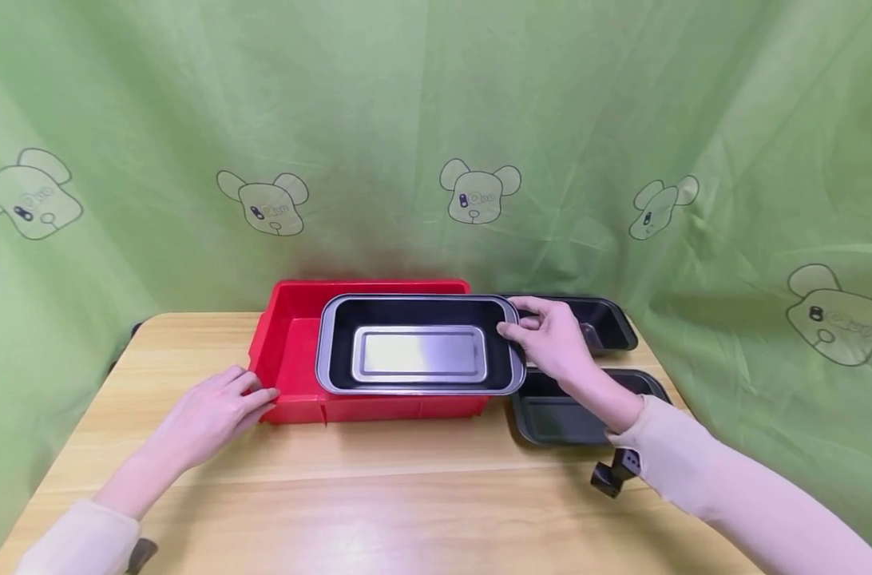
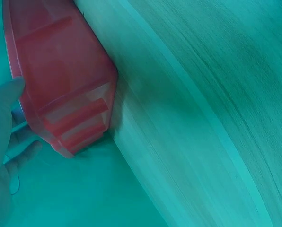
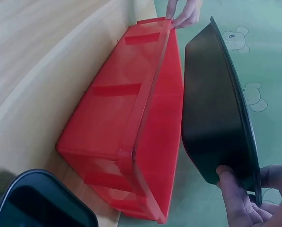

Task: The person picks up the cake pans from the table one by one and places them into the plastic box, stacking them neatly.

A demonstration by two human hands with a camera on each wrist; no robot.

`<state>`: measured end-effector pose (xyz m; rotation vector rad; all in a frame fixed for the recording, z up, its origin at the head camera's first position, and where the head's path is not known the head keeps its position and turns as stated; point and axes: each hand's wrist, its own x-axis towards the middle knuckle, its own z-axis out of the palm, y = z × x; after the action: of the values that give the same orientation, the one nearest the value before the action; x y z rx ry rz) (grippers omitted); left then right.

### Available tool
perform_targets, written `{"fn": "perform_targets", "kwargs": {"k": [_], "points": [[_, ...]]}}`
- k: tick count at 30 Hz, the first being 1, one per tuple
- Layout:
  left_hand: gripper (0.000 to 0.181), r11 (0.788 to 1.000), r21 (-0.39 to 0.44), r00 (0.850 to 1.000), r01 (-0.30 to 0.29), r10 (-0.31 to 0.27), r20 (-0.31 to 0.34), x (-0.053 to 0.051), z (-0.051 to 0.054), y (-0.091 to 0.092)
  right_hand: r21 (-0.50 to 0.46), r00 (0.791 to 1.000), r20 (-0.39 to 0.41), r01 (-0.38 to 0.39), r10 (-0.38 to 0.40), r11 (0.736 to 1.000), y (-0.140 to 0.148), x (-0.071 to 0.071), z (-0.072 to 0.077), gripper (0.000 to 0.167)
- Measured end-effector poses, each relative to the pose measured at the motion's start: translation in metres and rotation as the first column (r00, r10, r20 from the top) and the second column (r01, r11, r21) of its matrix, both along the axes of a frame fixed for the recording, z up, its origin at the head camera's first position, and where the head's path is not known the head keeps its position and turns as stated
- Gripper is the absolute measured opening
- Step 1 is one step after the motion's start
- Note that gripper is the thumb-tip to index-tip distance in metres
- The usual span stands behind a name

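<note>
A black loaf pan (image 1: 422, 383) hangs over the red plastic bin (image 1: 292, 359), its inside facing the head camera. My right hand (image 1: 551, 331) pinches its right end, thumb and fingers on either side of the wall. The right wrist view shows the loaf pan (image 3: 216, 104) tilted above the open bin (image 3: 108, 109), apart from its rim. At the bin's front left corner, my left hand (image 1: 220, 407) grips the rim. In the left wrist view, the thumb of that hand (image 2: 4, 113) lies against the bin's edge (image 2: 65, 66).
Two more dark pans lie on the wooden table (image 1: 378, 511) to the right: a rear pan (image 1: 612, 327) and a nearer pan (image 1: 558, 423) under my right forearm. Behind the table hangs a green curtain (image 1: 378, 120) with bear-head prints.
</note>
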<state>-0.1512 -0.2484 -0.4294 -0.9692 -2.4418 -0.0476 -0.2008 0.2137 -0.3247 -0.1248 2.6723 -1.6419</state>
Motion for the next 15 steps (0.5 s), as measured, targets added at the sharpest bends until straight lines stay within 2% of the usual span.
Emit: {"fn": "perform_targets", "kwargs": {"k": [8,15], "points": [[0.045,1.0,-0.003,1.0,-0.005,0.005,0.008,0.001,0.0,0.0,-0.011,0.999,-0.007,0.044,-0.044,0.999,-0.007,-0.022,-0.015,0.046],[0.044,1.0,-0.009,1.0,-0.012,0.012,0.017,0.001,0.001,0.0,0.052,0.996,-0.01,0.088,-0.088,0.995,-0.02,-0.042,-0.028,0.047]]}}
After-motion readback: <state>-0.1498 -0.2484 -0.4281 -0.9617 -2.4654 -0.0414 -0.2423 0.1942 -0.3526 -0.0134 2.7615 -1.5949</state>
